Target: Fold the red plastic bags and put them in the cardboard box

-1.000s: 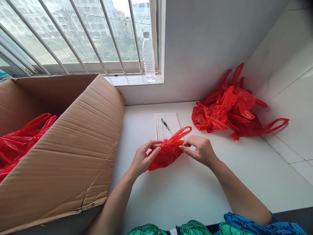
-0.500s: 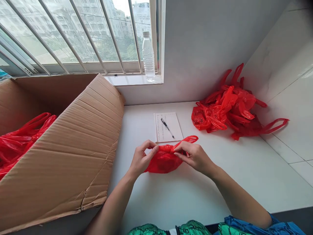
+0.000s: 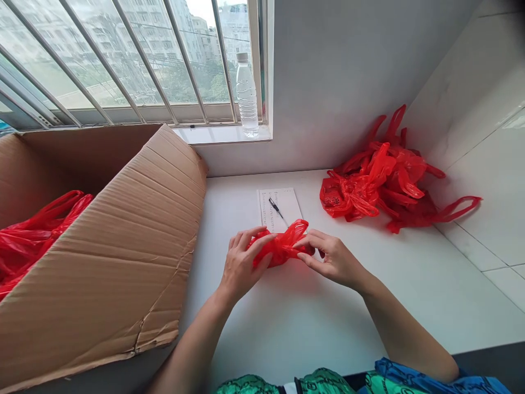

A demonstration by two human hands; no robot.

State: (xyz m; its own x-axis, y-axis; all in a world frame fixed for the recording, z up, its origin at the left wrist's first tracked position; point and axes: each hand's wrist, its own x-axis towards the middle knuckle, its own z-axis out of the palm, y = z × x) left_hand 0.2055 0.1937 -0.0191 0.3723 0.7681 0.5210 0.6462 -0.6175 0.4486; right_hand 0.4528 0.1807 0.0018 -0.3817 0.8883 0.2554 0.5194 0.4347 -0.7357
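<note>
A crumpled red plastic bag is between my two hands, just above the white tabletop. My left hand is curled around the bag's left end, thumb below and fingers over the top. With thumb and fingers, my right hand pinches the bag's right side. A loop of the bag stands up between the hands. Behind it lies a notepad with dotted marks, its lower part hidden by the bag and my left fingers. A black-and-clear pen rests on the notepad.
A big open cardboard box stands at the left, with red plastic bags inside. More red bags are heaped at the back right against the wall. On the sill of the barred window stands a clear water bottle.
The bag has been gathered from a wider, hanging shape into a smaller bunch. My left hand has turned over it and its fingers have spread around it. The right hand still pinches it.
</note>
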